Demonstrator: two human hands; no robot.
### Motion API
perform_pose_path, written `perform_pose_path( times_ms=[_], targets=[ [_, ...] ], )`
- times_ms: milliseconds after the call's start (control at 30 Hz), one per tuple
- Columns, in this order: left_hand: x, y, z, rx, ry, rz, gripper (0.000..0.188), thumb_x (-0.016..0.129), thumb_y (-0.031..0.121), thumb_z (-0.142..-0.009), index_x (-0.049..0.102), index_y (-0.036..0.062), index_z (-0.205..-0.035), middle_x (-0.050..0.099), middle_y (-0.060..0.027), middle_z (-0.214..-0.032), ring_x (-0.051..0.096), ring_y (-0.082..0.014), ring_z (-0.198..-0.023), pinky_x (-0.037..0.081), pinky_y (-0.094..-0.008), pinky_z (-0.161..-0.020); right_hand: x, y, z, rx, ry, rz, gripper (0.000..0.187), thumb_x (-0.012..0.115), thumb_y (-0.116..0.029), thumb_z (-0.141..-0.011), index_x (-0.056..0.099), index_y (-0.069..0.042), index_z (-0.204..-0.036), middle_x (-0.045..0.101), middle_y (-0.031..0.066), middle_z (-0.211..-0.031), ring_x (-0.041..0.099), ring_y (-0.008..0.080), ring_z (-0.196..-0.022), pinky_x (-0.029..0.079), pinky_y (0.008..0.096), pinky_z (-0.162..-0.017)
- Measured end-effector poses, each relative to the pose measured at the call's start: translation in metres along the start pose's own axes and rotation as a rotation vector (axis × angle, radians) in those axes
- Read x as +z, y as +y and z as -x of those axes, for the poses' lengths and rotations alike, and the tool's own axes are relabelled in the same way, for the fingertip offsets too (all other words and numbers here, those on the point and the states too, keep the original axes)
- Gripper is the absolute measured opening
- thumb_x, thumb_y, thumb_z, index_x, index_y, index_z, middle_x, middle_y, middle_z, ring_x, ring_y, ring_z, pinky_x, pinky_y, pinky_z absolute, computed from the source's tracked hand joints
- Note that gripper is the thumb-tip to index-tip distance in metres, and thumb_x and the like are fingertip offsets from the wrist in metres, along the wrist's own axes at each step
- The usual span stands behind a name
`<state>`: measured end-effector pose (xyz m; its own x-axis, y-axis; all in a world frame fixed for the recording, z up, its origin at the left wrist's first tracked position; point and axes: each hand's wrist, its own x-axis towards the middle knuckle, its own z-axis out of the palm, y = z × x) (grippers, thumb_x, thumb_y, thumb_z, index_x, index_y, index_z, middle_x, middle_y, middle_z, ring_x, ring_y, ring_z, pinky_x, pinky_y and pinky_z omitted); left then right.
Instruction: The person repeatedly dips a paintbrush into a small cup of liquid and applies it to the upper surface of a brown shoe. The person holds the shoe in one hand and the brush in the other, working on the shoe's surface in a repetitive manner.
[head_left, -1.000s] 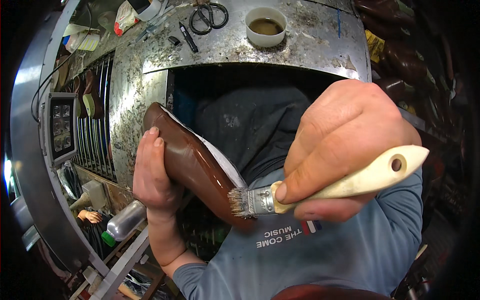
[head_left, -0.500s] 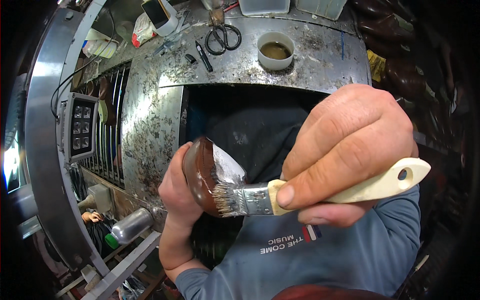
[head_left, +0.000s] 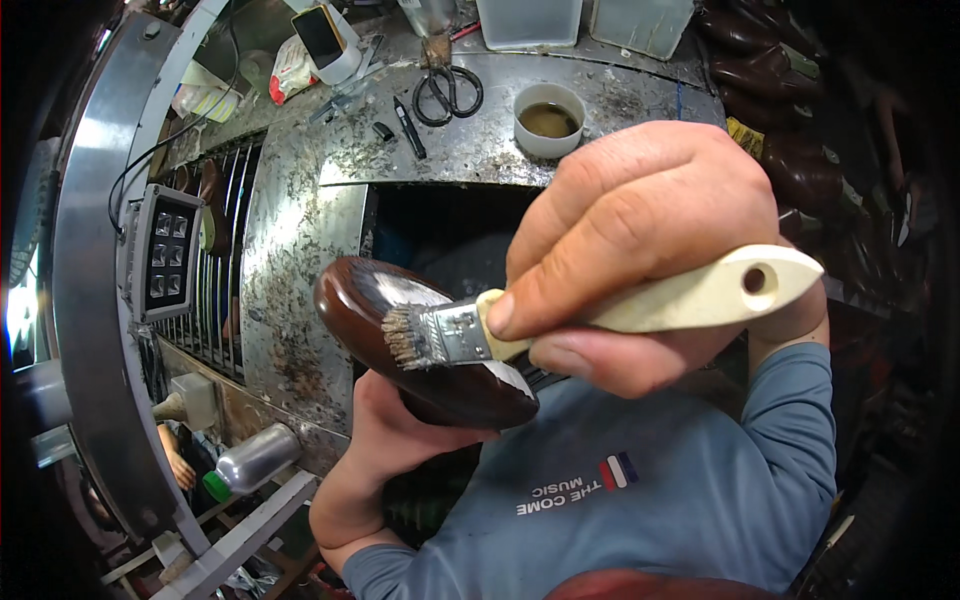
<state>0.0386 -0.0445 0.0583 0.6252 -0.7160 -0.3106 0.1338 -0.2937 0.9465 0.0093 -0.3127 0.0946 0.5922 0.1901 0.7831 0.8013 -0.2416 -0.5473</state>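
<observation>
My left hand (head_left: 400,420) is wrapped round a glossy dark-brown shoe upper (head_left: 345,310) from below; part of the hand is hidden behind it. The upper's pale, whitish-grey underside faces up, its rounded end toward the left. In my right hand (head_left: 650,240) is a flat paintbrush (head_left: 700,290) with a cream handle and a metal ferrule, gripped between thumb and fingers. Its worn, greyish bristles lie across the underside and the brown edge, seemingly touching them.
Beyond my hands a stained metal bench (head_left: 300,220) carries a white cup of brownish liquid (head_left: 548,120), black-handled scissors (head_left: 448,95) and a marker (head_left: 408,128). A lamp (head_left: 165,252) and a metal bottle with green cap (head_left: 252,462) are left; brown shoe uppers (head_left: 760,70) are stacked right.
The shoe upper has turned in my left hand, showing more of its length and underside. My right hand and the brush have moved left and up.
</observation>
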Motion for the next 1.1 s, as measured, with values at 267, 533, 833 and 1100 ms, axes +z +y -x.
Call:
perform_pose_path(
  times_ms=[267, 533, 833, 1100],
  targets=[
    [-0.020, -0.030, 0.006, -0.055, -0.065, 0.291, 0.087, 0.096, 0.008, -0.059, 0.051, -0.0072, -0.132, 0.068, -0.0144, -0.118, 0.067, -0.0212, -0.107, 0.054, -0.0351, -0.095, 0.008, 0.014, 0.008, 0.009, -0.015, 0.017, 0.013, 0.077, -0.007, -0.073, 0.076, -0.002, -0.085, 0.072, 0.0091, -0.075, 0.071, 0.0201, -0.064, 0.058, 0.0292, -0.056],
    [-0.019, -0.033, 0.004, -0.123, -0.069, 0.561, 0.093, 0.096, 0.024, -0.066, 0.045, -0.0087, -0.137, 0.065, -0.0151, -0.122, 0.066, -0.0231, -0.111, 0.052, -0.0366, -0.098, 0.019, 0.020, 0.019, 0.058, -0.031, -0.034, 0.012, 0.077, -0.007, -0.074, 0.075, -0.003, -0.085, 0.073, 0.0082, -0.074, 0.071, 0.0201, -0.064, 0.059, 0.0293, -0.056],
    [-0.022, -0.052, 0.011, -0.109, 0.021, 0.629, 0.095, 0.089, 0.047, -0.072, 0.044, -0.0060, -0.137, 0.063, -0.0138, -0.122, 0.065, -0.0234, -0.109, 0.052, -0.0371, -0.097, 0.025, 0.018, 0.032, 0.146, -0.122, -0.134, 0.010, 0.078, -0.006, -0.075, 0.075, -0.002, -0.084, 0.072, 0.0094, -0.074, 0.071, 0.0214, -0.064, 0.059, 0.0301, -0.057],
    [-0.032, -0.072, 0.014, -0.125, 0.027, 0.735, 0.091, 0.084, 0.045, -0.080, 0.041, -0.0071, -0.140, 0.061, -0.0170, -0.128, 0.065, -0.0270, -0.114, 0.053, -0.0399, -0.098, 0.028, 0.014, 0.044, 0.178, -0.155, -0.313, 0.007, 0.076, -0.006, -0.079, 0.073, 0.000, -0.081, 0.071, 0.0096, -0.072, 0.071, 0.0213, -0.062, 0.058, 0.0290, -0.055]
  ],
)
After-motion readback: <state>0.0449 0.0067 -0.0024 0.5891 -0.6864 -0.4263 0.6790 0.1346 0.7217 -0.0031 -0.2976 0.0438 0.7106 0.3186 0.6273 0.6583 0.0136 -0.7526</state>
